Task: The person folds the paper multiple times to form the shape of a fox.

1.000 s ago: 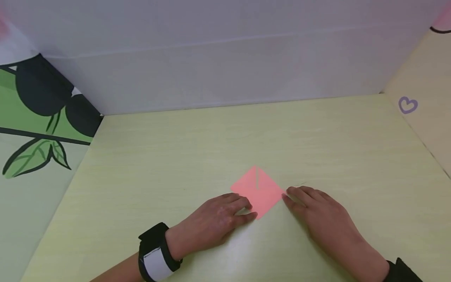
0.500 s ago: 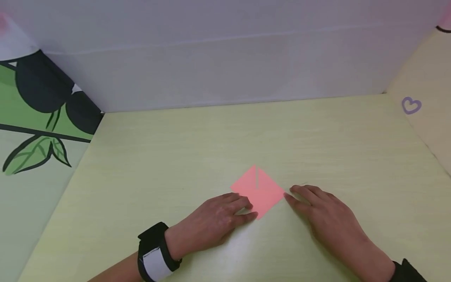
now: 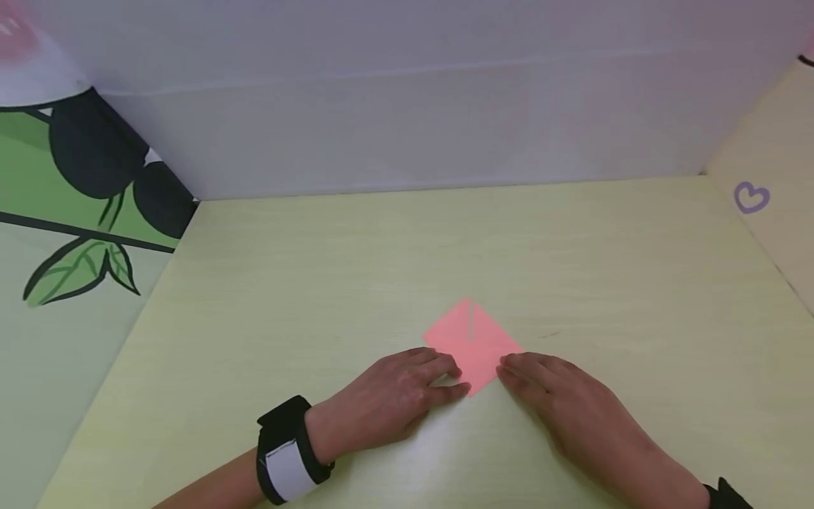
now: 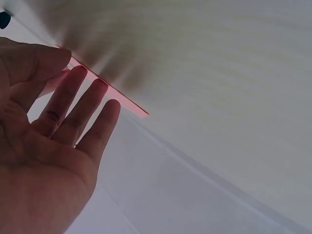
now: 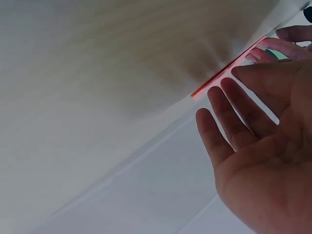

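Pink folded paper lies flat on the counter between my hands. Left hand and right hand, fingers straight, press its near corners. Uneven pressure could skew the paper and misalign the crease, I judge.

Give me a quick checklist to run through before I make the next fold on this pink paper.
1. Pink paper lies flat on the table: ok, no raised part shows in the head view.
2. Left hand touches the paper's near left edge with straight fingers: ok.
3. Right hand has its fingertips at the paper's right corner: ok.
4. The two upper flaps meet along the centre slit: ok, with a thin gap showing.
5. Creases pressed sharp: cannot tell from these views.
6. Near tip of the paper in view: not ok, the left thumb partly covers it.
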Available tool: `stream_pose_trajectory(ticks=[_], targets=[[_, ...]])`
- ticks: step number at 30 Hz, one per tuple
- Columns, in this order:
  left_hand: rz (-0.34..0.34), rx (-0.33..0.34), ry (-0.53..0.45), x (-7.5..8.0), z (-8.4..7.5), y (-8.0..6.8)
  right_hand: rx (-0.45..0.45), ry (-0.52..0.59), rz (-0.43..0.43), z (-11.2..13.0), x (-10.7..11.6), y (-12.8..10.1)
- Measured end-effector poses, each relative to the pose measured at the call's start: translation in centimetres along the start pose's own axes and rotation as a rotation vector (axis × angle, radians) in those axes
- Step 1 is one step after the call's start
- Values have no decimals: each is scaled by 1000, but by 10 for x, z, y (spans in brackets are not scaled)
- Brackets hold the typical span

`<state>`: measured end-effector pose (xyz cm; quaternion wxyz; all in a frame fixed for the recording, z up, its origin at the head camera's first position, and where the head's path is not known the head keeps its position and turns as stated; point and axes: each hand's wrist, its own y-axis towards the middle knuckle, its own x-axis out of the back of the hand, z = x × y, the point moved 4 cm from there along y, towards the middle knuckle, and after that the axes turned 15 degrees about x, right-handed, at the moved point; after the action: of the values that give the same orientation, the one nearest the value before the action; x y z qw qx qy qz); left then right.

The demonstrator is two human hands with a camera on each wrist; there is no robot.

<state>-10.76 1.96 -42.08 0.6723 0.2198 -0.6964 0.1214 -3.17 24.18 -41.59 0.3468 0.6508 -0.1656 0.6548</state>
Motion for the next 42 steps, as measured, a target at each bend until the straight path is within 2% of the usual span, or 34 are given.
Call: stream_pose_trajectory(ticks=[9, 24, 36, 42], targets=[[44, 16, 29, -2, -1, -2, 80, 19, 49, 8, -7, 5], [22, -29, 117, -2, 2, -11, 104, -35, 94, 10, -5, 9], [14, -19, 99, -1, 14, -12, 98, -23, 67, 10, -5, 7], [29, 33, 103, -1, 27, -11, 96, -24, 60, 9, -7, 5]])
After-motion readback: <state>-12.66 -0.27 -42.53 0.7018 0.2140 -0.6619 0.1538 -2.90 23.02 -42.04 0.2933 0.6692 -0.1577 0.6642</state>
